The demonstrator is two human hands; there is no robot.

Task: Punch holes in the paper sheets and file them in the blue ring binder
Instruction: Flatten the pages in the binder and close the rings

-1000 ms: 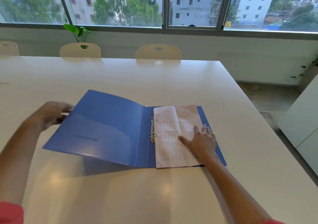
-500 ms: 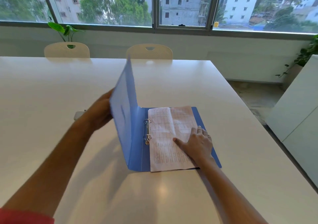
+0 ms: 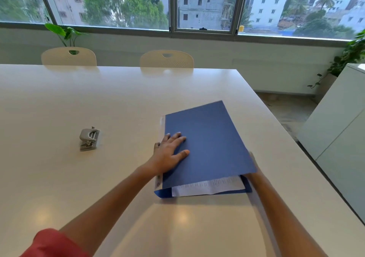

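1. From my remote seat I see the blue ring binder [image 3: 207, 144] lying on the white bench [image 3: 98, 102], right of centre, its front cover lowered almost flat over the contents.
2. The left hand [image 3: 169, 151] lies palm-down on that cover near the spine edge, fingers straight and spread, thumb out to the side – it presses, it grips nothing.
3. The right hand [image 3: 254, 167] is mostly hidden behind the cover's near right corner; only a strip of it and the forearm show, so I cannot tell whether its fingers are spread or curled, or whether they touch the sheets inside.
4. The cover's near right corner sits slightly raised, leaving a gap along the near edge.
5. Through that gap the paper sheets [image 3: 209, 186] show as a white strip with printed lines, lying inside on the back cover – their near edge pokes out past the front cover.
6. A pale label strip runs along the binder's spine on the left side.
7. A grey hole punch [image 3: 89, 139] stands on the bench well to the left of the binder, apart from both hands.
8. Two cream chairs [image 3: 166, 59] are tucked in at the far edge of the bench, below a wide window [image 3: 205, 5].
9. A red sleeve [image 3: 51, 243] covers my left upper arm at the bottom left.
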